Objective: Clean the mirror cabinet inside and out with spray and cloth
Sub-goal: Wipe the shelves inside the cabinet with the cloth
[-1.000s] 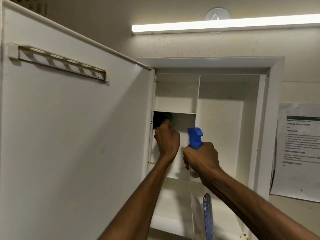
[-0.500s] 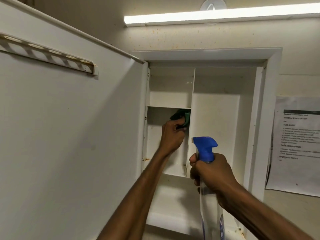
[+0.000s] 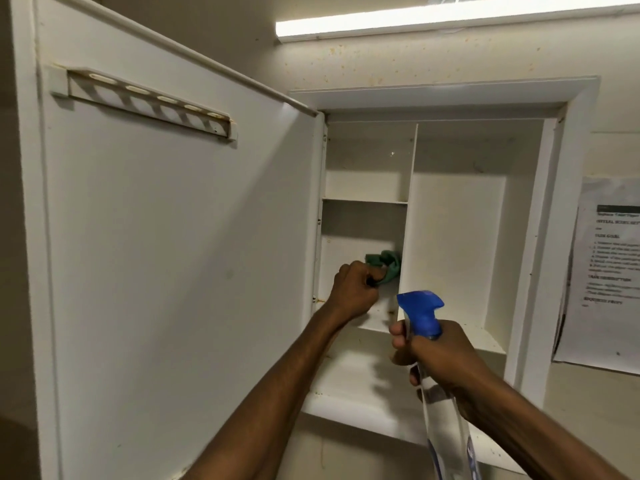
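Recessed white mirror cabinet [image 3: 446, 98] open, its door [image 3: 173, 254] swung wide to the left and filling that side, slotted holder rail [image 3: 145, 102] across the door's upper part. Left hand [image 3: 353, 289] inside the middle-left compartment, fingers curled tight round a bunched green cloth [image 3: 490, 266], cloth pressed into the corner against the vertical divider [image 3: 410, 220]; little room there, with the shelf [image 3: 363, 201] edge above and the hinge side just beside the wrist. Right hand [image 3: 440, 362] in front of the cabinet's lower ledge, fingers wrapped round the neck of a clear spray bottle [image 3: 443, 420] with a blue trigger head [image 3: 420, 311], nozzle toward the compartments; hard to say whether a finger sits on the trigger. Tall right compartment open and roomy. Lit strip light [image 3: 450, 19] overhead, printed paper sheet [image 3: 606, 271] on the wall right of the frame.
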Motion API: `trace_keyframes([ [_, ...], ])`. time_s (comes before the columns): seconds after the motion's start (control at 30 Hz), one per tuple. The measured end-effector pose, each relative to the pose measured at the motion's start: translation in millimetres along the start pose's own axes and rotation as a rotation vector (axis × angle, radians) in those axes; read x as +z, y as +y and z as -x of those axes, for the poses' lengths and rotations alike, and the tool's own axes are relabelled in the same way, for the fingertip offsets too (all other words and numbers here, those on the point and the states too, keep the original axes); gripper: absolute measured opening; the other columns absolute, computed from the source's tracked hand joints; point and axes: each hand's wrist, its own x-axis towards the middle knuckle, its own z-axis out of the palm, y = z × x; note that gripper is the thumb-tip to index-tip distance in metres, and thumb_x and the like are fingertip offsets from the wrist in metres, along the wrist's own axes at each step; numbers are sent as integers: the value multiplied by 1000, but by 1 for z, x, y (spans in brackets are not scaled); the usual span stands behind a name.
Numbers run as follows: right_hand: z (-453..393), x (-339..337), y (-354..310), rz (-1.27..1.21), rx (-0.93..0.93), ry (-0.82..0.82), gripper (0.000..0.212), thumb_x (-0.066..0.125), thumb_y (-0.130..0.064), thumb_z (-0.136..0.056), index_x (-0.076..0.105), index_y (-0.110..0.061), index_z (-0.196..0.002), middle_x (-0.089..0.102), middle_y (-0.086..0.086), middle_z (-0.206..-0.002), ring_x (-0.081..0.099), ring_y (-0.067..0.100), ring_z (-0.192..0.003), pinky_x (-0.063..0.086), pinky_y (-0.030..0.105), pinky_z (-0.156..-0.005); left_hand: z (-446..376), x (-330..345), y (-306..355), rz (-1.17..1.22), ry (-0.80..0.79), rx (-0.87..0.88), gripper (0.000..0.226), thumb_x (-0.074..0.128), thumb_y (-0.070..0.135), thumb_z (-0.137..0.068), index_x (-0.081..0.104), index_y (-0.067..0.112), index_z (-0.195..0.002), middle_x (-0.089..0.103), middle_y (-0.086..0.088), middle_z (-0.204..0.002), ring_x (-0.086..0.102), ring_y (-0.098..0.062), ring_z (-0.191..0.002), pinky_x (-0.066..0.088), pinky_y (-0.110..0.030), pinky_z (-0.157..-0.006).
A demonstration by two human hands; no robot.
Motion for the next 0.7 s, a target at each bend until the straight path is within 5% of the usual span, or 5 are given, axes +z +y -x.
trace_keyframes([
  [0.17,5,0,12,30,22,48,14,62,-1,-84,73,-9,-88,73,12,-77,70,18,-63,49,27,-47,16,4,-8,-146,-156,-7,26,52,-8,-65,47,12,-50,50,-8,-54,47,-28,-57,28,-27,-57],
  [0.23,7,-2,15,21,24,57,16,61,3,-82,73,-7,-88,73,13,-80,69,21,-67,50,29,-48,14,3,-7,-214,-223,-2,16,54,-8,-69,65,3,-72,65,-20,-78,56,-36,-76,29,-28,-63],
  [0.4,14,4,17,26,33,37,19,61,6,-81,73,-7,-87,72,14,-78,67,21,-62,50,28,-45,12,-2,2,-418,-321,54,26,58,-3,-78,66,2,-102,67,-16,-103,58,-32,-97,37,-32,-73],
  [0.7,10,37,11,117,22,-56,9,66,-11,-83,69,-12,-91,75,4,-78,65,15,-55,55,29,-52,-13,-47,3,-1121,-595,446,22,58,25,-91,65,8,-103,65,-7,-107,61,-22,-99,46,-29,-74],
])
